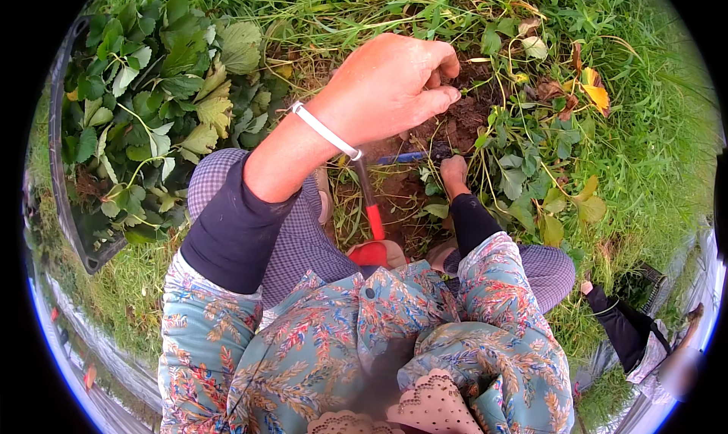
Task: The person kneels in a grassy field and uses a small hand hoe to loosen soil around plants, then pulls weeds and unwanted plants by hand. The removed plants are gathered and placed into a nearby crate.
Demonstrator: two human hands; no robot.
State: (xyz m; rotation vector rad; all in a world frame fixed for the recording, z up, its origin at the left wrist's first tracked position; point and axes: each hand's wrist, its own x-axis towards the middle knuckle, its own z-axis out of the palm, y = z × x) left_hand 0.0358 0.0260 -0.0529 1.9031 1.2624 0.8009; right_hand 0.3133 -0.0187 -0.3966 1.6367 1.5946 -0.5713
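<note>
My left hand, a white band at its wrist, is raised over the soil with thumb and fingers bent towards each other; whether anything is between them cannot be told. Lower down, my right hand is at the ground by the end of a blue bar-like thing; its fingers are partly hidden by soil and stems. A tool with a dark shaft and a red handle part slants between my knees. Green leafy plants, some with yellow and brown leaves, grow beside my right hand. Dark loose soil lies before me.
At the left, a black plastic crate holds many cut or pulled leafy plants. Tall grass surrounds the soil. At the lower right, another person's dark sleeve shows near a dark crate. Pale sheeting runs along the lower left.
</note>
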